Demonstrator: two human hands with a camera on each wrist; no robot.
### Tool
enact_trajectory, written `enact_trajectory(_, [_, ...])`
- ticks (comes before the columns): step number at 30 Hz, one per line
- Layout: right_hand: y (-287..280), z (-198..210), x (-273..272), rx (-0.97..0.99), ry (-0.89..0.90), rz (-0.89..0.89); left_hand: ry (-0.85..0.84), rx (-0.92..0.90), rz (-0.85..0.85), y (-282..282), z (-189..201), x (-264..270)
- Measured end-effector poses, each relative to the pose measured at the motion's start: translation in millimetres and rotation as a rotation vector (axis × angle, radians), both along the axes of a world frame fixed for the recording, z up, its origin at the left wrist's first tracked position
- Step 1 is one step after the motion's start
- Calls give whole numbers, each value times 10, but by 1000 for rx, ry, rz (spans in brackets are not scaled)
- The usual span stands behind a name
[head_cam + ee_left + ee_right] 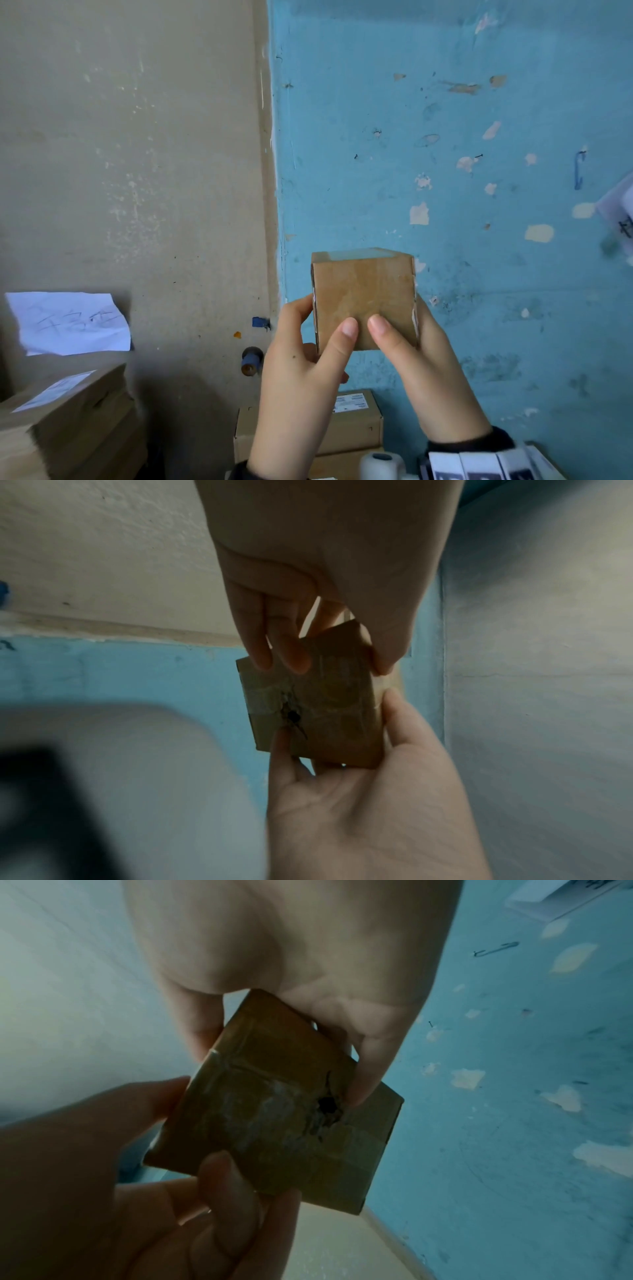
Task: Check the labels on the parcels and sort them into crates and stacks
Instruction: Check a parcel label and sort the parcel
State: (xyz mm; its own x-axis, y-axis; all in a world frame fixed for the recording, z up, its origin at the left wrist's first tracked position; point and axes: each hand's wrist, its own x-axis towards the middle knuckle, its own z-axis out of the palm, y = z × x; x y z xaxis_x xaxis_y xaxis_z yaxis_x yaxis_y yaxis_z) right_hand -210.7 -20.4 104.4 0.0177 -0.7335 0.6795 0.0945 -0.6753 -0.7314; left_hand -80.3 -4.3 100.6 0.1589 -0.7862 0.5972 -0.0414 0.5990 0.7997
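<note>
I hold a small brown cardboard parcel (363,284) up in front of the blue wall, at about chest height. My left hand (325,318) grips its left side, thumb on the near face. My right hand (400,322) grips its right side the same way. The near face is plain cardboard with no label showing. In the wrist views the far face of the parcel (274,1123) carries clear tape and a dark puncture hole (327,1103). In the left wrist view the fingers of both hands lie on that taped face of the parcel (329,710).
A stack of flat cardboard boxes (68,411) with a white label stands at lower left. A labelled carton (356,421) sits below my hands. A handwritten paper (72,322) hangs on the beige wall. A white roll (382,464) and white-fronted items (479,466) lie at the bottom edge.
</note>
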Motion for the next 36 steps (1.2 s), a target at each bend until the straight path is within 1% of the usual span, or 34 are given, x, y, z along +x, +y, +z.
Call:
enact_trajectory(4, [-16, 62, 7, -32, 88, -26, 72, -9, 28, -18, -30, 5])
enact_trajectory(7, [-47, -16, 0, 3, 142, -26, 136, -2, 48, -21, -2, 26])
enact_trajectory(9, [-56, -65, -5, 18, 216, -83, 151, 4, 38, -26, 30, 52])
enact_trajectory(11, [-70, -85, -24, 14, 247, -133, 145, 15, 21, -20, 46, 75])
enact_trajectory(13, [-92, -83, -55, -6, 231, -177, 112, 27, 20, -2, 36, 85])
enact_trajectory(16, [-138, -100, -102, -35, 138, -227, 13, 4, 33, 23, 23, 101])
enact_trajectory(18, [-152, -134, -97, -37, 103, -226, -18, 5, 46, 11, 11, 104])
enact_trajectory(22, [-150, -172, -42, -14, 39, -162, 1, 19, 152, -66, -49, 147])
enact_trajectory(25, [-145, -182, -35, 23, -15, -71, 3, 46, 194, -104, -103, 151])
enact_trajectory(29, [-120, -193, -26, 58, -3, -43, 65, 24, 228, -98, -92, 160])
enact_trajectory(33, [-91, -166, -31, 75, -35, -14, 70, 35, 214, -84, -79, 192])
enact_trajectory(36, [-103, -166, -27, 57, -6, -72, 61, 38, 171, -65, -83, 193])
